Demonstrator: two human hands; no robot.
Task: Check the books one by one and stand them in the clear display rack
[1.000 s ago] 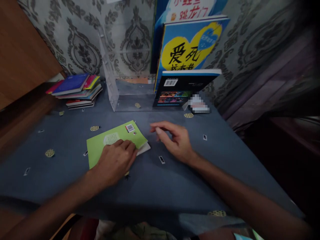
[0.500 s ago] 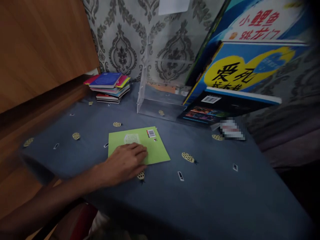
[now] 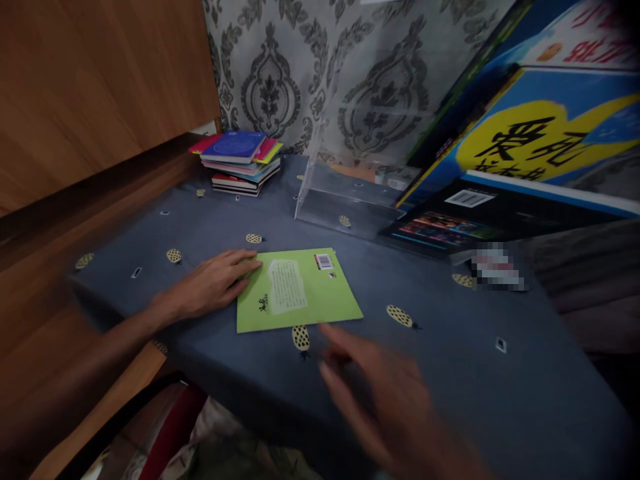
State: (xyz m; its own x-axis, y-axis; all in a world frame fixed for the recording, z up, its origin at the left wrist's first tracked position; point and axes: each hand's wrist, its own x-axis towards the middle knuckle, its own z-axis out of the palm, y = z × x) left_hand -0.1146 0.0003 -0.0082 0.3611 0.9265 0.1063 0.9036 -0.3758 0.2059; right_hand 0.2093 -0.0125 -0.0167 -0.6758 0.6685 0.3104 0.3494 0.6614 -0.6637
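Observation:
A thin green book (image 3: 330, 293) lies flat on the blue tablecloth (image 3: 200, 343), back cover up, with a barcode at its upper right. My left hand (image 3: 213, 283) rests at the book's left edge, fingers stretched out and fingertips on its upper left corner. Below the book's front edge hovers my right hand (image 3: 377, 380), slightly blurred, its thumb and index finger apart with nothing between them. The right index fingertip is at the book's lower edge; whether it touches I cannot tell.
A stack of books (image 3: 240, 163) stands at the back left. A clear acrylic rack (image 3: 345, 223) is at the back, with large picture books (image 3: 540, 140) leaning in its right part. A pixelated item (image 3: 497, 267) lies in front of them. Wooden panelling (image 3: 100, 87) borders the left.
My left hand has slid left from the middle of the green book to its left edge. My right hand has come into view from below. The camera view has shifted somewhat.

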